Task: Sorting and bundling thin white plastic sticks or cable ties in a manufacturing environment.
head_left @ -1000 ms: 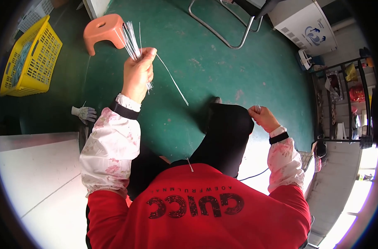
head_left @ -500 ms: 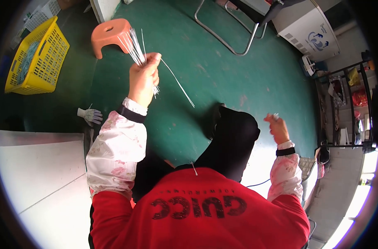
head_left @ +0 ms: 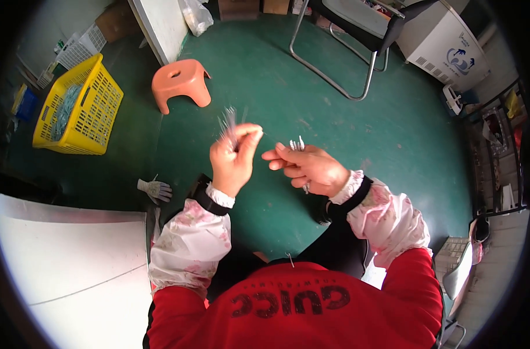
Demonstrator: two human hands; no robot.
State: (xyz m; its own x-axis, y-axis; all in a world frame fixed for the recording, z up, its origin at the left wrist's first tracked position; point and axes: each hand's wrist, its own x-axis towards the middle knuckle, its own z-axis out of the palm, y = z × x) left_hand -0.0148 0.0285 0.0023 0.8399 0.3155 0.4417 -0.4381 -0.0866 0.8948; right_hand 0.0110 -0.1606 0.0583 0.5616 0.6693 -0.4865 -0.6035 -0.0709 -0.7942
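In front of my body, my left hand [head_left: 233, 164] is closed, thumb and forefinger pinched together. It grips a bundle of thin white strands [head_left: 228, 123], blurred by motion, whose ends fan out above the fist. From the left fingertips a faint thin line runs toward my right hand [head_left: 316, 168], too fine to follow. The right hand is closed as well, with thumb and forefinger close to each other. Several short white pieces [head_left: 298, 143] stick out above its fingers, and another bit shows below them. A small gap separates the two hands.
An orange stool [head_left: 180, 84] stands on the green floor at far left. Beside it, a yellow basket [head_left: 105, 99] holds pale blue-green strands. A glove [head_left: 155, 189] lies near a white table [head_left: 73, 256]. Farther off stand a metal-framed chair [head_left: 367, 75] and a white cabinet [head_left: 442, 46]; a rack [head_left: 500, 151] is at right.
My right hand has swung in from the right, up close to the left one. The left hand, still holding the strands, is lower and farther right, and the whole view has shifted.
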